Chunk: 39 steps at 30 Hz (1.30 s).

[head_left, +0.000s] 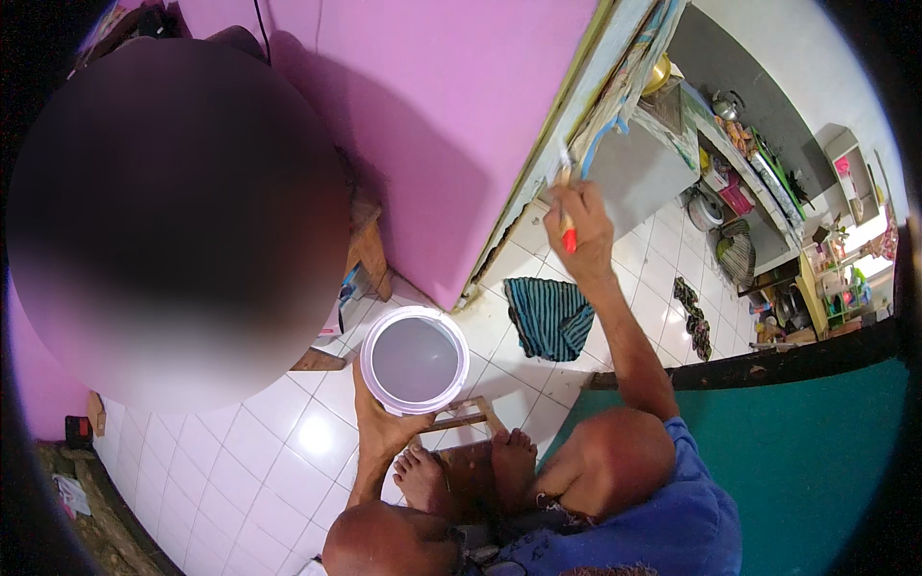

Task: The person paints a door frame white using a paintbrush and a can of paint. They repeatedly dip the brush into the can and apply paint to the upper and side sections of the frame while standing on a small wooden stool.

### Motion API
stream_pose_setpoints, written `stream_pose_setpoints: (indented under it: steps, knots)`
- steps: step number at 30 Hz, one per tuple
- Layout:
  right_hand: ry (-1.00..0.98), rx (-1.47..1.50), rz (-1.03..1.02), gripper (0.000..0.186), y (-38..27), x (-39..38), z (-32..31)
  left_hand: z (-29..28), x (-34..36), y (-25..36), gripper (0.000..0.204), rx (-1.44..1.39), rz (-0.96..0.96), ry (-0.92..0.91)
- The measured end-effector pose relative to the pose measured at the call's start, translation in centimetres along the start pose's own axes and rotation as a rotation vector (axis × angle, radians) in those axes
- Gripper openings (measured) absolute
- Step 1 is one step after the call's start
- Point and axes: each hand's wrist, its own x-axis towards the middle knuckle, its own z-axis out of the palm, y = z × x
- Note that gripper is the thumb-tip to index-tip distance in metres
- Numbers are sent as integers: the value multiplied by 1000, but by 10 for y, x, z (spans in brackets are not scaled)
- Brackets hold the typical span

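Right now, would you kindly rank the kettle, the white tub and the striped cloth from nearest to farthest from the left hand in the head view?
1. White tub: in the left hand.
2. Striped cloth: on the tiled floor, right of the tub.
3. Kettle: upper right, in the background.

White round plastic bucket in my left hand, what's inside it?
The white round plastic bucket in your left hand holds what looks like cloudy grey liquid. The bucket's bottom, and anything sunk beneath the surface, can't be seen because the liquid covers them.
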Motion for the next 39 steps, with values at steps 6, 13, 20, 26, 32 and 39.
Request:
stream_pose_setpoints:
  steps: [6, 13, 20, 26, 32, 39]
  knots:
    - [167, -42, -152, 27, 9, 32, -7, 0, -11, -25, 117, 40, -37, -30]
    - [7, -71, -61, 25, 25, -16, 25, 1, -18, -36, 111, 61, -47, -75]
    - [-114, 57, 7, 27, 18, -46, 21, 0, -26, -30, 98, 128, -71, -25]
    - [16, 16, -79, 28, 23, -34, 17, 0, -26, -28, 101, 29, -128, -9]
    - [-137, 86, 47, 26, 17, -62, 16, -1, -30, -27, 101, 139, -103, -16]
    - [-69, -9, -8, 28, 23, -47, 24, -3, -29, -30, 104, 37, -147, -10]
